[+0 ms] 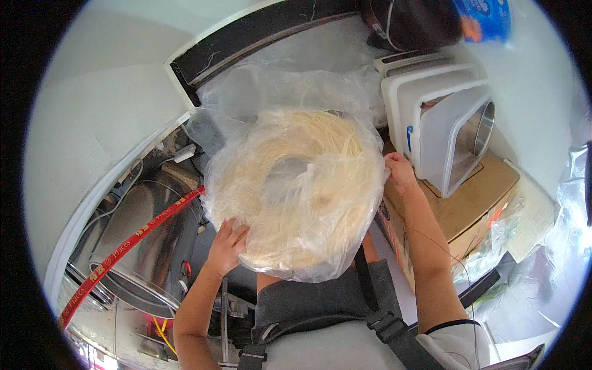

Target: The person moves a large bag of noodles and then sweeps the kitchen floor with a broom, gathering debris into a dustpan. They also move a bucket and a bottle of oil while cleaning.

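Observation:
A large clear plastic bag (296, 259) lies before me, with pale yellow dried noodles (323, 132) coiled into a ring inside it. Through the ring's open middle only creased plastic shows. My right hand (400, 172) pinches the bag's right edge between thumb and fingers. At the lower left side, my left hand (227, 245) rests against the bag with its fingers spread over the plastic; its thumb is hidden, so I cannot tell whether it grips. Loose plastic of the bag spreads out beyond the far side of the noodles.
White plastic lids and a clear tub (467, 134) stand on a cardboard box (467, 199) at right. A red printed strap (134, 245) crosses the left, over a shiny metal vessel (138, 231). Behind are a black pot (416, 23) and a blue packet (488, 18).

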Demonstrator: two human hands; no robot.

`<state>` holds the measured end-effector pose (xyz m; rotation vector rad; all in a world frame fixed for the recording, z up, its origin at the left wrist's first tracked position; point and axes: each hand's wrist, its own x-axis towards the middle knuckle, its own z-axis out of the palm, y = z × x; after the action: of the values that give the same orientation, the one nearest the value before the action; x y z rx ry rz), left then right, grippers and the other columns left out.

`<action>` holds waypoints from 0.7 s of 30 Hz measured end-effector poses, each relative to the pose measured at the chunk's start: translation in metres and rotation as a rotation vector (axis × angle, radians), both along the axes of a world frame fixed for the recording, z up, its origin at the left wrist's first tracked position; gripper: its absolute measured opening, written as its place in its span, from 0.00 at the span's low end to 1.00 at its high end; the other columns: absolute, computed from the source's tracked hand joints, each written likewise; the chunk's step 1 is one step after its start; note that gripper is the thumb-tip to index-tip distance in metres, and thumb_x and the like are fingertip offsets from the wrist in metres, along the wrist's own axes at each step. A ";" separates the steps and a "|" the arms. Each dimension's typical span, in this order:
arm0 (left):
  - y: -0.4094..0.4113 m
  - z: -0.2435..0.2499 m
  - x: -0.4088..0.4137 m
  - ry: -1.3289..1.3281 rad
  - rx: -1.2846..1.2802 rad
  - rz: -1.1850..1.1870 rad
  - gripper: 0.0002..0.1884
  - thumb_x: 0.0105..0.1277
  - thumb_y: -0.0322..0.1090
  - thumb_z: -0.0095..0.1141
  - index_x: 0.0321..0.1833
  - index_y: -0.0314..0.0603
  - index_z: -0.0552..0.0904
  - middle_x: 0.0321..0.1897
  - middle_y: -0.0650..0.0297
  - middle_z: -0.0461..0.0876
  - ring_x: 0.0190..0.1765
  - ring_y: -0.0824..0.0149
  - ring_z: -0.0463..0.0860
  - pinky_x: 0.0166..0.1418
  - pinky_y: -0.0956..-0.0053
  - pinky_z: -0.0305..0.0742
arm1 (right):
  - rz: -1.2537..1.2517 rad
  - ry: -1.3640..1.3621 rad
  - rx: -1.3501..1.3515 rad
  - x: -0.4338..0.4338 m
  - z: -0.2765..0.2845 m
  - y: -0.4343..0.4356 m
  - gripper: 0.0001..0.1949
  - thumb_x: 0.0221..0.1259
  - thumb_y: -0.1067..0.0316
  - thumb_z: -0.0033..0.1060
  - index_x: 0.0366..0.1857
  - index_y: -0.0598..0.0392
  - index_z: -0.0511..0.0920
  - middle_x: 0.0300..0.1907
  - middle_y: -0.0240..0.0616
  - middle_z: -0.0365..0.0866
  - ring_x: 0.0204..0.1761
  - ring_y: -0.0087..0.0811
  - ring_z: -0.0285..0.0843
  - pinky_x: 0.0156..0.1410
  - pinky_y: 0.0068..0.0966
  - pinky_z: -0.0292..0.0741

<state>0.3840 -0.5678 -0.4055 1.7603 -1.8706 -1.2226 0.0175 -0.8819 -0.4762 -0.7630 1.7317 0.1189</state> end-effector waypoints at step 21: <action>0.029 -0.016 -0.012 -0.128 0.098 -0.220 0.24 0.44 0.29 0.56 0.48 0.48 0.69 0.54 0.64 0.70 0.61 0.46 0.64 0.63 0.47 0.60 | 1.030 0.128 -0.459 0.121 -0.049 -0.019 0.30 0.53 0.67 0.56 0.63 0.46 0.60 0.61 0.48 0.62 0.62 0.36 0.61 0.61 0.30 0.64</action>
<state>0.3717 -0.5390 -0.4219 1.7573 -2.1597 -1.3272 0.1387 -0.9006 -0.5257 -1.9711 1.3275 0.4814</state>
